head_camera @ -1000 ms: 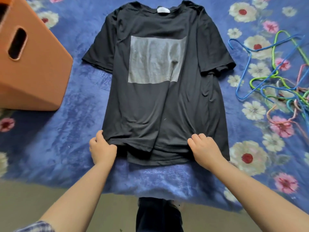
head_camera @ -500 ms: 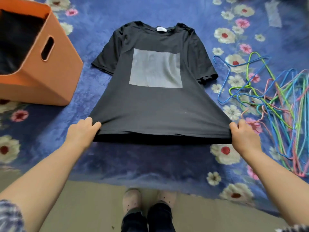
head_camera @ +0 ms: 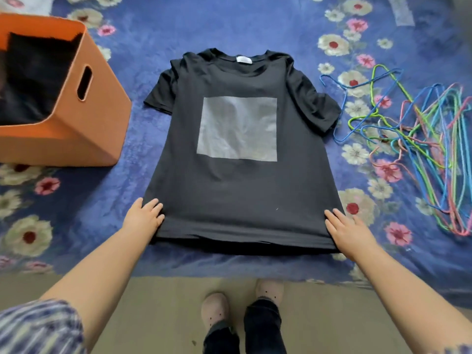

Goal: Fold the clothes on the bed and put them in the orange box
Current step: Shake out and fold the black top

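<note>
A black T-shirt (head_camera: 237, 192) with a grey square print lies flat and face up on the blue flowered bedspread (head_camera: 158, 24), collar away from me. My left hand (head_camera: 143, 218) rests with straight fingers on the shirt's lower left hem corner. My right hand (head_camera: 344, 231) lies flat, fingers spread, on the lower right hem corner. The orange box (head_camera: 76, 139) stands at the left, open at the top, with dark clothing inside.
A tangle of several coloured wire hangers (head_camera: 419, 139) lies on the bed to the right of the shirt. The bed's near edge runs just below the hem; beyond it is the beige floor (head_camera: 158, 315) with my feet.
Both hands pulled the hem taut and apart, then let go of it; they now lie flat on the hem corners. The shirt is spread smooth.
</note>
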The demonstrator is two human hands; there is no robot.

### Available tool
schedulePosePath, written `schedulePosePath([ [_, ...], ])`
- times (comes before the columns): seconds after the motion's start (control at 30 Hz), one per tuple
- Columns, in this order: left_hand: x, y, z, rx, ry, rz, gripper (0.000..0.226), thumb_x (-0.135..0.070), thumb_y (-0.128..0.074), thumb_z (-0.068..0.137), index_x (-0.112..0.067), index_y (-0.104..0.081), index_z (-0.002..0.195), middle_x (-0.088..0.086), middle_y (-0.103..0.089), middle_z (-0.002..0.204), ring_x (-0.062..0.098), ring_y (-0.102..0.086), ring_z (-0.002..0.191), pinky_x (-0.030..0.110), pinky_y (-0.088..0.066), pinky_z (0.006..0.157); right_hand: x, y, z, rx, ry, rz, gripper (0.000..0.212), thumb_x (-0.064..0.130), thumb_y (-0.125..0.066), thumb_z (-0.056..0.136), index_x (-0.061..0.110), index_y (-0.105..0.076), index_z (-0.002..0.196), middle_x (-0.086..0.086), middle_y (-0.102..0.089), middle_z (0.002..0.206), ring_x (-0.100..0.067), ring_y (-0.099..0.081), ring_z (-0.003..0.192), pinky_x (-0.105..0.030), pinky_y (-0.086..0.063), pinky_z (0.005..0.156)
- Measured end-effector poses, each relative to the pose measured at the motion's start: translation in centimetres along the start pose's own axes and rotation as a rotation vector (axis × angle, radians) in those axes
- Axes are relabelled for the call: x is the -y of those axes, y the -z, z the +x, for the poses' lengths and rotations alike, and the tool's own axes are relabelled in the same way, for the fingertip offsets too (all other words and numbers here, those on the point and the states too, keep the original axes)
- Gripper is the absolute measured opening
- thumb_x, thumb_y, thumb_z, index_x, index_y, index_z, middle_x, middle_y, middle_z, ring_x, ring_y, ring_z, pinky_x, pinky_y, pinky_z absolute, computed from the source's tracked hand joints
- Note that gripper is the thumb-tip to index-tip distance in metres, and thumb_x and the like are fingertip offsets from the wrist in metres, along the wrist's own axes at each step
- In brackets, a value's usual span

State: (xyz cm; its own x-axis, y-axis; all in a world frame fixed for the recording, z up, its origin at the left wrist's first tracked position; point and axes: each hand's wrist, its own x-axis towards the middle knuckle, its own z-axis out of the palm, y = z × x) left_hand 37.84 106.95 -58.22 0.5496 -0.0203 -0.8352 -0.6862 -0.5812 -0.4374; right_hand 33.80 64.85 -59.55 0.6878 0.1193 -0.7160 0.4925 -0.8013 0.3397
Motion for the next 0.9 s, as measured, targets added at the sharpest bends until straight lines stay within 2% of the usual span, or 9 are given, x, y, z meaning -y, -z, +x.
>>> schedulePosePath([
  [0.13, -1.9, -2.2, 2.3, 0.022, -0.002, 0.007, 0.066, -0.019, -0.037, 0.099, -0.014, 0.005, 0.149, 0.008, 0.013, 0.156, 0.022, 0.008, 0.145, 0.038, -0.010, 0.114, 1.4, -2.2, 1.3, 0.147, -0.063, -0.070, 0.057, 0.011, -0.020, 0.099, 0.012, 0.007, 0.149, -0.003, 0.017, 0.156, -0.020, 0.010, 0.144, -0.041, -0.012, 0.113],
  [0.33, -3.9, -4.2, 2.8, 0.059, -0.021, -0.003, 0.065, -0.014, -0.030, 0.099, -0.004, 0.014, 0.146, 0.017, 0.021, 0.153, 0.030, 0.014, 0.143, 0.041, -0.013, 0.113, 2.5, -2.8, 1.6, 0.372, -0.101, -0.066, 0.062, 0.009, -0.025, 0.097, 0.006, 0.012, 0.147, -0.009, 0.023, 0.153, -0.024, 0.012, 0.144, -0.044, -0.014, 0.114],
  [0.4, -3.9, -3.1, 2.4, 0.113, -0.048, -0.015, 0.071, -0.016, -0.039, 0.096, -0.003, 0.007, 0.147, 0.020, 0.016, 0.153, 0.032, 0.007, 0.144, 0.041, -0.021, 0.110, 2.7, -1.8, 1.7, 0.443, -0.105, -0.025, 0.068, 0.015, -0.037, 0.095, 0.006, 0.005, 0.148, -0.012, 0.017, 0.155, -0.027, 0.003, 0.145, -0.043, -0.020, 0.112],
  [0.43, -3.4, -1.7, 2.2, 0.131, -0.074, -0.044, 0.068, -0.018, -0.043, 0.094, -0.003, -0.004, 0.148, 0.021, 0.006, 0.155, 0.031, -0.005, 0.144, 0.039, -0.026, 0.107, 2.5, -0.8, 2.0, 0.450, -0.099, -0.005, 0.068, 0.017, -0.043, 0.093, 0.006, -0.006, 0.149, -0.014, 0.006, 0.156, -0.028, -0.009, 0.144, -0.041, -0.025, 0.109],
  [0.5, -2.4, 2.0, 2.4, 0.098, -0.175, -0.104, 0.050, -0.017, -0.046, 0.091, -0.009, -0.037, 0.139, 0.013, -0.032, 0.147, 0.026, -0.036, 0.133, 0.034, -0.034, 0.100, 1.9, 1.8, 2.9, 0.414, -0.036, 0.027, 0.051, 0.015, -0.046, 0.090, 0.009, -0.035, 0.140, -0.012, -0.029, 0.147, -0.026, -0.037, 0.132, -0.035, -0.037, 0.101],
  [0.57, -1.2, 6.2, 3.0, -0.020, -0.257, -0.126, 0.037, -0.013, -0.044, 0.090, -0.015, -0.052, 0.126, 0.004, -0.052, 0.131, 0.024, -0.051, 0.120, 0.033, -0.040, 0.094, 0.9, 5.0, 4.3, 0.347, 0.007, 0.077, 0.040, 0.013, -0.043, 0.089, 0.012, -0.051, 0.128, -0.006, -0.049, 0.134, -0.023, -0.050, 0.122, -0.032, -0.043, 0.095],
  [0.7, 0.8, 14.3, 5.7, -0.162, -0.227, -0.219, 0.038, -0.007, -0.041, 0.088, -0.014, -0.051, 0.124, 0.006, -0.052, 0.124, 0.026, -0.052, 0.114, 0.034, -0.041, 0.083, -2.4, 10.0, 8.0, 0.227, -0.028, 0.237, 0.033, 0.011, -0.042, 0.088, 0.014, -0.057, 0.118, -0.003, -0.057, 0.125, -0.023, -0.056, 0.113, -0.030, -0.044, 0.076],
  [0.77, 1.6, 18.2, 7.2, -0.221, -0.207, -0.301, 0.035, -0.007, -0.039, 0.089, -0.013, -0.050, 0.122, 0.007, -0.052, 0.123, 0.027, -0.052, 0.112, 0.035, -0.042, 0.079, -4.5, 11.3, 10.2, 0.119, -0.114, 0.392, 0.031, 0.013, -0.040, 0.090, 0.012, -0.056, 0.117, -0.006, -0.056, 0.124, -0.026, -0.055, 0.113, -0.029, -0.041, 0.075],
  [0.9, 3.3, 24.9, 11.1, -0.356, -0.170, -0.576, 0.036, -0.014, -0.039, 0.092, -0.012, -0.047, 0.127, 0.009, -0.043, 0.129, 0.028, -0.042, 0.122, 0.038, -0.041, 0.089, -10.0, 11.9, 15.9, -0.146, -0.434, 1.116, 0.034, 0.024, -0.045, 0.093, 0.006, -0.052, 0.120, -0.015, -0.056, 0.122, -0.032, -0.050, 0.117, -0.033, -0.040, 0.089],
])
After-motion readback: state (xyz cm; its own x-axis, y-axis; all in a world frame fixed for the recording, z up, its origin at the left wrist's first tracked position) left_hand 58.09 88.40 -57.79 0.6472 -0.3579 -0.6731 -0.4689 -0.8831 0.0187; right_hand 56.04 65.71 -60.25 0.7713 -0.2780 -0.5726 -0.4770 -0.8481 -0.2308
